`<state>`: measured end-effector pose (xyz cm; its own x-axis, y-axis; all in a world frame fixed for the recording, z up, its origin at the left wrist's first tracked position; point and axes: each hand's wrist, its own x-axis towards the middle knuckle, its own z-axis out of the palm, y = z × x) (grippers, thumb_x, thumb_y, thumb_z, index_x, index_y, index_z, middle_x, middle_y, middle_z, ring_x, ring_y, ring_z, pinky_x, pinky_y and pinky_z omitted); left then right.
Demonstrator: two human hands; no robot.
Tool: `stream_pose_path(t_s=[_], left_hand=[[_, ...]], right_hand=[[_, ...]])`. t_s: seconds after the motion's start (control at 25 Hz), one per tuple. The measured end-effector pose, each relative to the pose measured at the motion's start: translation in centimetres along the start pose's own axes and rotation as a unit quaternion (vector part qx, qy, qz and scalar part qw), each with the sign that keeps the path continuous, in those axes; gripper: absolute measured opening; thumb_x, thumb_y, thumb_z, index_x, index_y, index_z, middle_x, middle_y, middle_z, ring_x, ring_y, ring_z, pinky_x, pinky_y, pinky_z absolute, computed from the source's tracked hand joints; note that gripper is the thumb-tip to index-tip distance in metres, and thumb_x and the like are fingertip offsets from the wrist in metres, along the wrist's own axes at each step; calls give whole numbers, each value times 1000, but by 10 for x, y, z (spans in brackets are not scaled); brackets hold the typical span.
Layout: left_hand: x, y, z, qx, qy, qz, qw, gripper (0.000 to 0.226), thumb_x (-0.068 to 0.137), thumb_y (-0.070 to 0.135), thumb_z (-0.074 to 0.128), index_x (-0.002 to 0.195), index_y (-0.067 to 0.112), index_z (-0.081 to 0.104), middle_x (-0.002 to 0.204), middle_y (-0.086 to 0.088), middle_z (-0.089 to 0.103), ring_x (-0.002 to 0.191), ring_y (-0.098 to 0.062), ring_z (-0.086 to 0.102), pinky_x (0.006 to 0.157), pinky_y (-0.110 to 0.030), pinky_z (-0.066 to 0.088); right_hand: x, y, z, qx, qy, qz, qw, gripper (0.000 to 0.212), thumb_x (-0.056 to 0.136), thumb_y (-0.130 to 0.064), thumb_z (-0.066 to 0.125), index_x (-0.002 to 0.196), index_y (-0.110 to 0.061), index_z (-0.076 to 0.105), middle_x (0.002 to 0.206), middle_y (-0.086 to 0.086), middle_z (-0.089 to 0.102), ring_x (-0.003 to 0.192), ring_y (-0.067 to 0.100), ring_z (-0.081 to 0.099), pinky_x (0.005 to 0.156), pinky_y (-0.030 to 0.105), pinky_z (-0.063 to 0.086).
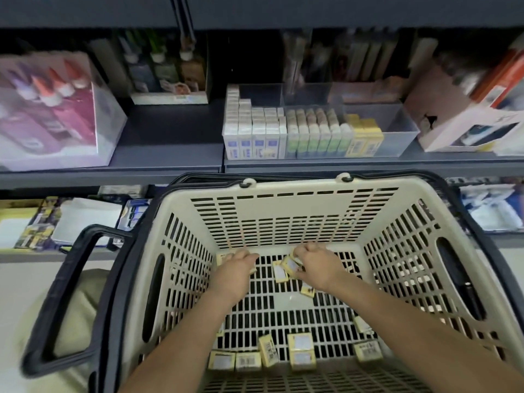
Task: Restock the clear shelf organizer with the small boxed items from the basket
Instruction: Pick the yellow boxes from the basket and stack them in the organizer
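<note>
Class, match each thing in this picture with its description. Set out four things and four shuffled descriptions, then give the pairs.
1 basket
2 clear organizer
3 glue bottles
4 right hand

A far left on the shelf
B beige, with black handles
C grips small yellow boxes
D holds rows of boxed stock

Pairs: 1-B, 2-D, 3-A, 4-C

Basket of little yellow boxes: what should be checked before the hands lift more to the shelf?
1. Right hand grips small yellow cardboard boxes: ok.
2. Left hand has a firm hold: cannot tell.
3. Room in clear plastic shelf organizer beside its yellow stack: ok.
4. Black basket handles folded aside: ok.
5. Beige slotted plastic basket emptied: not ok, boxes remain.
</note>
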<state>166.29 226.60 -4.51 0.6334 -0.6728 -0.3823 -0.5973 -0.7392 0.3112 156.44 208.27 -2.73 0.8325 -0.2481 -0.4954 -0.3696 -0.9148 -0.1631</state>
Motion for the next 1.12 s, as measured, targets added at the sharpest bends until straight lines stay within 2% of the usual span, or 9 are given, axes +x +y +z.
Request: stream_pose_path(t_s=[0.08,0.2,0.4,0.56,0.68,0.76,0.88,1.0,1.12], left_hand=[[-1,3,0,36,-8,-4,999,73,77,-14,42,140,24,36,134,-2,42,118,-23,45,99,-45,42],[-2,5,-2,81,1,-10,997,58,77,-11,43,128,17,44,125,-6,46,113,-26,48,91,-45,46],[2,0,-4,136,49,40,989,39,87,8,50,124,18,43,130,-3,44,120,-24,39,95,-37,36],[3,5,0,85,41,28,995,33,88,8,53,120,17,50,118,-3,49,111,-23,49,90,-39,45],[3,10,-3,-75,20,-68,995,19,91,24,53,110,22,58,106,3,56,94,-18,58,75,-32,47],[6,15,-7,-208,6,-118,971,8,89,23,56,96,19,56,92,2,60,82,-17,59,70,-31,49],[6,31,-11,-384,-60,-177,904,13,89,14,56,81,14,46,81,-3,54,74,-14,56,70,-32,56],[1,46,-11,-537,-111,-213,808,13,92,9,52,103,9,45,95,-8,56,80,-15,58,73,-31,55],[0,45,-15,-649,-139,-200,721,15,94,10,47,109,10,51,96,-8,58,83,-17,59,69,-29,51]], right_hand=[[1,0,4,-3,9,4,1000,52,83,-48,58,125,-21,40,129,7,47,120,25,41,93,37,41],[3,-6,8,-21,-10,4,1000,70,78,-60,57,135,-28,31,130,8,43,121,27,41,94,39,39],[4,-14,15,-1,-26,6,1000,56,79,-53,60,126,-29,39,121,6,49,109,25,49,83,34,43],[3,-7,14,100,-61,25,993,57,75,-48,68,119,-23,43,110,4,50,91,20,51,71,31,44],[1,-2,15,118,-72,23,990,40,75,-47,69,89,-18,47,86,-2,47,74,13,45,61,28,37],[-2,-1,16,144,-78,26,986,39,74,-47,70,71,-23,40,74,-6,40,64,9,39,53,26,30],[-3,-6,12,240,-28,57,969,40,69,-49,72,72,-20,45,68,-5,47,60,12,46,50,25,32],[-5,-20,7,315,28,62,947,42,70,-51,71,66,-18,45,59,-5,47,51,10,43,44,24,31],[-8,-27,-1,356,4,33,934,29,78,-41,70,77,-16,55,66,-4,54,57,9,48,49,22,37]])
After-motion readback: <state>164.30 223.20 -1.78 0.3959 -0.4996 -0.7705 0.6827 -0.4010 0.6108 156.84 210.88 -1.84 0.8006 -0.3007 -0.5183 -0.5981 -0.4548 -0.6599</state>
